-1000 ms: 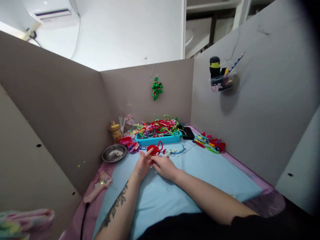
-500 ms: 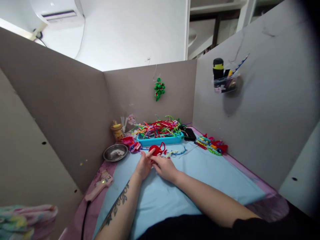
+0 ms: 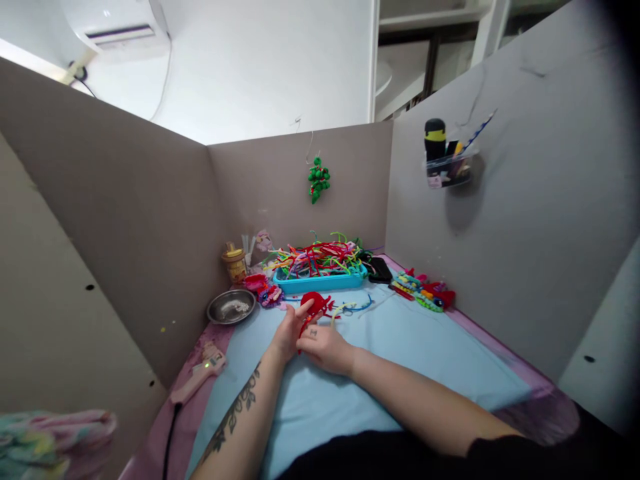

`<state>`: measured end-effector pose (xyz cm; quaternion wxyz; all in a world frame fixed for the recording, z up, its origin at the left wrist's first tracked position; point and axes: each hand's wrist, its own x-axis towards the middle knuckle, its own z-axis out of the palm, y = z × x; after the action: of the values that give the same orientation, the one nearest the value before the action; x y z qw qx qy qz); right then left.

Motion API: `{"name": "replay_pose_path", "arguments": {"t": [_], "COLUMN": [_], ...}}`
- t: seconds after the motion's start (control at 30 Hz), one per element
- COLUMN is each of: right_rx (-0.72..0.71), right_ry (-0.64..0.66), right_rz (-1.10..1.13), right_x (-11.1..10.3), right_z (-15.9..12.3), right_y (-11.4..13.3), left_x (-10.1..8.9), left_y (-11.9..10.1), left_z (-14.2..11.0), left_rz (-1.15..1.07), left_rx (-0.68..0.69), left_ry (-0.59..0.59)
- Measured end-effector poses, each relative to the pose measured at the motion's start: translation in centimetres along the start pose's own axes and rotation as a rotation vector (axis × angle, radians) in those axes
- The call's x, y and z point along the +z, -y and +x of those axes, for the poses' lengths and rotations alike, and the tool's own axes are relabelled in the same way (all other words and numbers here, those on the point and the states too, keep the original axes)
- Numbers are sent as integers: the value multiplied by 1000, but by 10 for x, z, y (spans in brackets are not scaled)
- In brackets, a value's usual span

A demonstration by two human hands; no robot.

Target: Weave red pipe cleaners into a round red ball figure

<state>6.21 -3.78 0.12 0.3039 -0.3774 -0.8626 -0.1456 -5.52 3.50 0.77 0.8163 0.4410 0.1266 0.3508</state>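
A red fuzzy piece, rounded and apparently coiled from pipe cleaner, is held in the fingers of my left hand. From it a red pipe cleaner runs down toward me, and my right hand pinches it with fingers closed. Just beyond my right hand, a pale yellow pipe cleaner and a blue pipe cleaner lie on the blue cloth. The fingers of my left hand partly hide the red piece's lower side.
Behind stands a blue tray heaped with colourful pipe cleaners. A metal bowl and a pink glue gun with a lit green light are at left. On the right lie a black phone-like object and finished-looking colourful pieces.
My right hand has moved slightly down toward me, drawing the red strand along. The loop that stood above the red piece no longer shows.
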Motion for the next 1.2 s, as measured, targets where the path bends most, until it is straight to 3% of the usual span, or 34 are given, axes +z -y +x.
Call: {"name": "replay_pose_path", "arguments": {"t": [0.13, 0.23, 0.33, 0.43, 0.53, 0.7, 1.2], "right_rx": [-321, -426, -253, 121, 412, 493, 657], "right_ry": [37, 74, -33, -314, -474, -489, -446], "right_rz": [-13, 27, 195, 303, 326, 335, 399], "right_x": [-11, -16, -13, -8, -6, -6, -2], "right_z": [2, 1, -3, -5, -6, -9, -6], "right_y": [14, 20, 12, -9, -35, -55, -51], "left_x": [-3, -9, -17, -19, -16, -10, -4], "left_y": [-2, -7, -12, -13, -10, -8, -6], "left_z": [2, 4, 5, 4, 3, 2, -4], "left_rz": [-7, -12, -10, -6, 2, 10, 47], "left_rx": [52, 121, 159, 161, 141, 145, 44], "left_ry": [-53, -109, -159, -160, -127, -70, 37]}}
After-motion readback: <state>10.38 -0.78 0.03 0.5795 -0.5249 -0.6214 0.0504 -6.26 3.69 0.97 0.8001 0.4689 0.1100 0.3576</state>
